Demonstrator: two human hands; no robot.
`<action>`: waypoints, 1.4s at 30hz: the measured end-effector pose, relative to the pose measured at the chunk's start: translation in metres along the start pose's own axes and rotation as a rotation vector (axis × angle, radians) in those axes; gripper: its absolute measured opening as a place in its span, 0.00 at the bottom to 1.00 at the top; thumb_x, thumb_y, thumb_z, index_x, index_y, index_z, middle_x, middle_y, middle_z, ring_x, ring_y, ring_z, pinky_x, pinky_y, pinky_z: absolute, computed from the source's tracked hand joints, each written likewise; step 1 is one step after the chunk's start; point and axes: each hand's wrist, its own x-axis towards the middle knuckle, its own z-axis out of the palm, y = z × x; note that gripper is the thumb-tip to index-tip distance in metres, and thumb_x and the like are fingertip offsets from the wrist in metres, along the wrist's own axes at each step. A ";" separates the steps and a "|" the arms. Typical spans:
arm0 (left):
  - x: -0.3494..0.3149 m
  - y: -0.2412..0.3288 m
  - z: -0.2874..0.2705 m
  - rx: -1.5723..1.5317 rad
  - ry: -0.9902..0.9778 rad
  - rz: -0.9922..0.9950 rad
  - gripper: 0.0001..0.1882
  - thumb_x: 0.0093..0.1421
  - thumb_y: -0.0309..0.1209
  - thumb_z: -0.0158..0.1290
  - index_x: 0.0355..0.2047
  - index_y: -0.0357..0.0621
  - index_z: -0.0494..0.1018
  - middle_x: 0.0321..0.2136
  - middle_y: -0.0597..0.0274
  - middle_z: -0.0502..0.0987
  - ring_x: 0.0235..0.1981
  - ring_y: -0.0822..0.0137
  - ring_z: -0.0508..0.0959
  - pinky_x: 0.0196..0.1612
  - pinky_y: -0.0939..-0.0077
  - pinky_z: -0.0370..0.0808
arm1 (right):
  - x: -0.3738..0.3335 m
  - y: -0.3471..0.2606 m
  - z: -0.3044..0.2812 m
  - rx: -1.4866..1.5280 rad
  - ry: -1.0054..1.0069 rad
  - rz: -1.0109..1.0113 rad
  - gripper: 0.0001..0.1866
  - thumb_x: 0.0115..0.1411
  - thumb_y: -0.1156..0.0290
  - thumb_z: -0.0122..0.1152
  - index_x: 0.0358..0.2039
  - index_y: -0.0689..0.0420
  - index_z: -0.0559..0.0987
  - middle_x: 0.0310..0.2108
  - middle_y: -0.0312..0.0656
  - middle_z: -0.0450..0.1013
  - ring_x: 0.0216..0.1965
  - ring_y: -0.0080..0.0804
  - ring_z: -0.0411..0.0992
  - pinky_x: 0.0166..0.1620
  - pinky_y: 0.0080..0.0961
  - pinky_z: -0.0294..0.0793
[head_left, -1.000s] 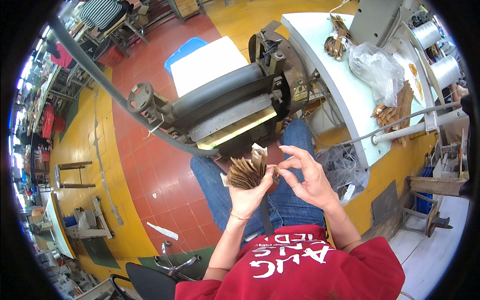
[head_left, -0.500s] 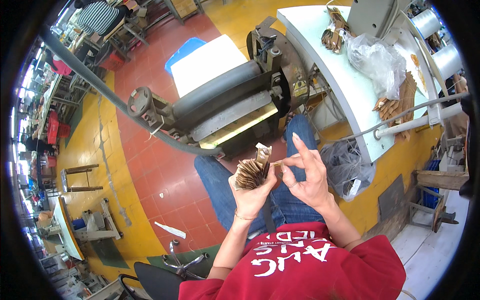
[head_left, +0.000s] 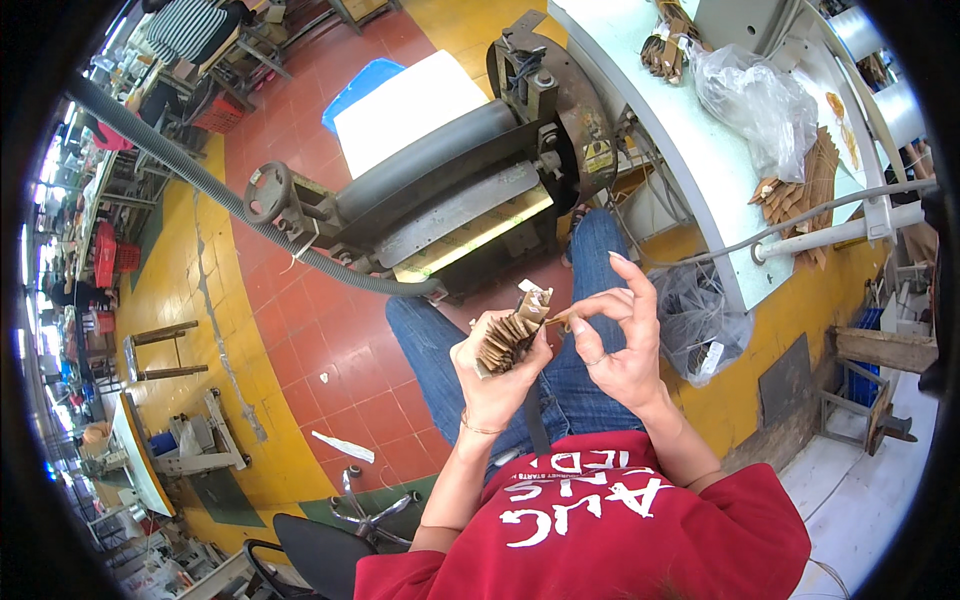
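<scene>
My left hand (head_left: 490,398) is closed round a bundle of brown strips (head_left: 508,342), held upright above my lap with the strip ends fanned out on top. A few paler, whitish pieces stick up at its far side. Between my right thumb and a fingertip, a thin tan band (head_left: 559,319) is pinched; it reaches across to the bundle beside my left thumb. Whether it loops round the bundle is hidden. The other fingers of my right hand (head_left: 625,352) are raised, the index pointing up.
Ahead stands a machine with a dark roller (head_left: 430,165) and a handwheel (head_left: 268,192). To the right, a pale table (head_left: 690,170) bears more brown strips (head_left: 800,195) and a clear plastic bag (head_left: 755,105). Another plastic bag (head_left: 705,325) hangs below its edge. A grey hose (head_left: 190,170) crosses the left.
My right hand has shifted slightly right and up, drawing the tan band farther from the bundle. My left hand still grips the bundle, turned a little. The view has tilted slightly.
</scene>
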 end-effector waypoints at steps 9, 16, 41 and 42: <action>-0.004 0.006 0.002 0.029 -0.133 0.029 0.09 0.45 0.21 0.62 0.26 0.37 0.73 0.17 0.68 0.75 0.18 0.83 0.72 0.24 0.86 0.70 | 0.002 0.019 -0.009 0.942 -0.020 0.483 0.30 0.53 0.76 0.58 0.54 0.59 0.56 0.28 0.44 0.75 0.32 0.26 0.73 0.41 0.20 0.69; 0.001 -0.006 -0.003 0.084 0.025 0.023 0.09 0.45 0.21 0.62 0.26 0.36 0.72 0.17 0.65 0.75 0.18 0.81 0.72 0.24 0.85 0.70 | -0.002 0.023 -0.014 0.712 -0.198 0.600 0.23 0.59 0.78 0.55 0.50 0.56 0.56 0.32 0.44 0.75 0.37 0.23 0.72 0.41 0.19 0.68; -0.005 0.016 -0.033 -0.567 -0.275 -0.381 0.16 0.50 0.22 0.60 0.37 0.40 0.66 0.25 0.59 0.74 0.24 0.73 0.73 0.25 0.82 0.70 | 0.002 0.008 0.002 1.360 -0.256 0.511 0.11 0.59 0.77 0.57 0.28 0.54 0.62 0.49 0.57 0.70 0.24 0.34 0.78 0.22 0.20 0.77; -0.002 0.017 -0.034 -0.606 -0.279 -0.392 0.17 0.50 0.23 0.60 0.39 0.40 0.65 0.26 0.59 0.73 0.22 0.73 0.72 0.23 0.83 0.68 | 0.004 0.011 0.004 1.297 -0.204 0.435 0.13 0.57 0.74 0.60 0.28 0.53 0.62 0.48 0.56 0.71 0.24 0.32 0.78 0.24 0.21 0.78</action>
